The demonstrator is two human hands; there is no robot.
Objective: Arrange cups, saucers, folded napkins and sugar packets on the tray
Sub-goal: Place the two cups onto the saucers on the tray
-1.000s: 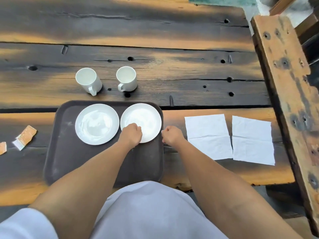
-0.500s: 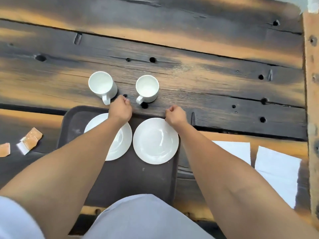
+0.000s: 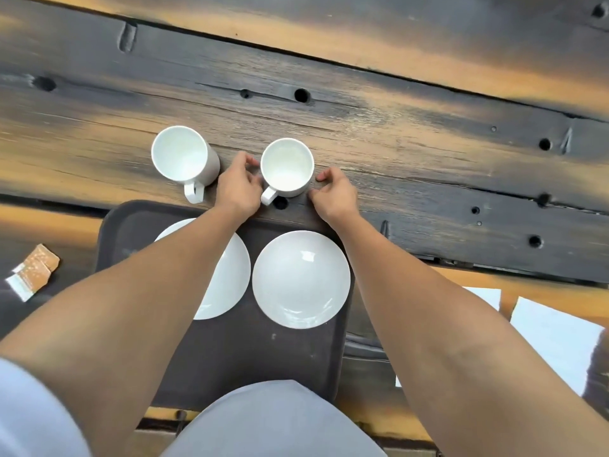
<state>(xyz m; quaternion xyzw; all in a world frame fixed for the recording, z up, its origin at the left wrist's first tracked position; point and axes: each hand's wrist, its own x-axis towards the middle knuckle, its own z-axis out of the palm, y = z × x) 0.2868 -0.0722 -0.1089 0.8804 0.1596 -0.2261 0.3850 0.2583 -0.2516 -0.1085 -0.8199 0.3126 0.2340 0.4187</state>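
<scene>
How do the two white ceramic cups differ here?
Right white ceramic cup: left hand and right hand flank it; left white ceramic cup: no hand around it. Left cup shows its side wall; right cup shows mostly its inside. Both stand upright, empty, off the dark rectangular tray.

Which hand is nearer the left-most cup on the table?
Left. The left hand sits just right of the left cup, in the gap between the two cups. The right hand is farther off, on the far right side of the right cup.
</scene>
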